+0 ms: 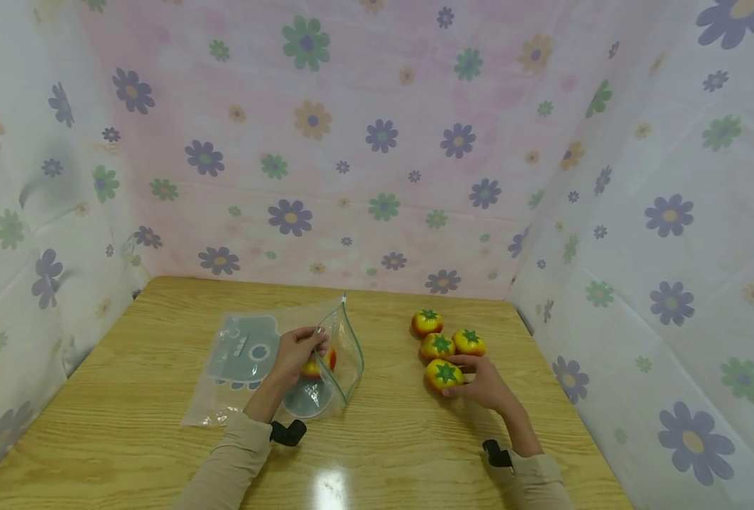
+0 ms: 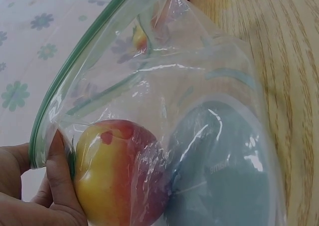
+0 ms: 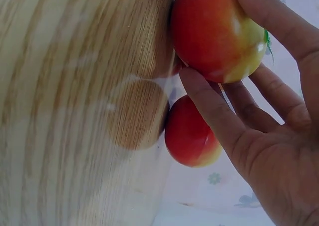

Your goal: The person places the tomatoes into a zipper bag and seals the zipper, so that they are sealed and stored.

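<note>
My left hand point(image 1: 295, 355) pinches the edge of a clear zip bag point(image 1: 345, 333), whose green-rimmed mouth gapes toward the right. Printed on the bag is a grey cartoon creature point(image 1: 239, 354). Inside, near the mouth, lies a yellow-red toy tomato point(image 2: 107, 171), partly covered by the left hand in the head view. My right hand point(image 1: 488, 386) holds the nearest toy tomato point(image 1: 442, 375) of a small cluster, thumb and fingers on its sides. In the right wrist view this tomato point(image 3: 214, 31) is at or very near the tabletop.
Three more toy tomatoes with green star tops stand just beyond the right hand: a back one point(image 1: 427, 324), a middle one point(image 1: 437, 347) and a right one point(image 1: 469, 343). The wooden table point(image 1: 377, 453) is enclosed by flower-patterned cloth point(image 1: 351, 142) behind and at both sides.
</note>
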Motion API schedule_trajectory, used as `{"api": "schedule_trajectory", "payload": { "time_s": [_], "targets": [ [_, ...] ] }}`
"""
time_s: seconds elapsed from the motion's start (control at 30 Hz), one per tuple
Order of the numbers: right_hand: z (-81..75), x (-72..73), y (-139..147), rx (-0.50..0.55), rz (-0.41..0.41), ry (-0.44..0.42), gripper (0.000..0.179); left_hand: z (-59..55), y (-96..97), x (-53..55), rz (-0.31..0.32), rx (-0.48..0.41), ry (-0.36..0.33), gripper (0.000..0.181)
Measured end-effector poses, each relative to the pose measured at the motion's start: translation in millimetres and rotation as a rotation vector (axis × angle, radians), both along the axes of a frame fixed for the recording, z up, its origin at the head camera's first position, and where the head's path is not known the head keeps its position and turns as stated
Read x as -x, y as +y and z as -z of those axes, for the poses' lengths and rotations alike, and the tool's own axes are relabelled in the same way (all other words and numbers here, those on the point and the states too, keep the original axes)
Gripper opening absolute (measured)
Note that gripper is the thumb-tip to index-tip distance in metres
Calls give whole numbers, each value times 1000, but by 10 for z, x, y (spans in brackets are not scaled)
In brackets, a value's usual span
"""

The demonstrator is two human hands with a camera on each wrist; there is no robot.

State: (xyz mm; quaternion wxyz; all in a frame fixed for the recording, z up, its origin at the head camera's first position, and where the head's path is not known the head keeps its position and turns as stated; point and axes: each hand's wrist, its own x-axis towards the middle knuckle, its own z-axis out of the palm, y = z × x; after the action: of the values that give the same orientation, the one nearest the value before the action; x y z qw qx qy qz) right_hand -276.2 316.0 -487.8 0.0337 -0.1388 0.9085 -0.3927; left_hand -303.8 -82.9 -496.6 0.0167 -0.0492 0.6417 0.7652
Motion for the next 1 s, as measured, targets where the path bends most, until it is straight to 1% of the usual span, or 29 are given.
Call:
{"api": "schedule_trajectory", "payload": {
  "time_s": [0.07, 0.23, 0.33, 0.47, 0.8, 1.0],
  "targets": [
    [-1, 3, -10, 7, -2, 4, 60, -4, 1, -2, 2, -8, 1, 33],
    [8, -6, -27, 31, 32, -10, 61, 2, -4, -8, 14, -26, 7, 37],
    [22, -21, -29, 52, 85, -43, 62, 4, -7, -15, 20, -29, 4, 37],
    [45, -29, -22, 82, 136, -76, 62, -8, -6, -20, 18, -21, 0, 34],
    [77, -39, -7, 126, 173, -94, 63, 22, 11, 5, -1, -42, 19, 29],
    [88, -31, -13, 133, 171, -95, 62, 31, 8, -4, -5, -16, 17, 29]
  ]
}}
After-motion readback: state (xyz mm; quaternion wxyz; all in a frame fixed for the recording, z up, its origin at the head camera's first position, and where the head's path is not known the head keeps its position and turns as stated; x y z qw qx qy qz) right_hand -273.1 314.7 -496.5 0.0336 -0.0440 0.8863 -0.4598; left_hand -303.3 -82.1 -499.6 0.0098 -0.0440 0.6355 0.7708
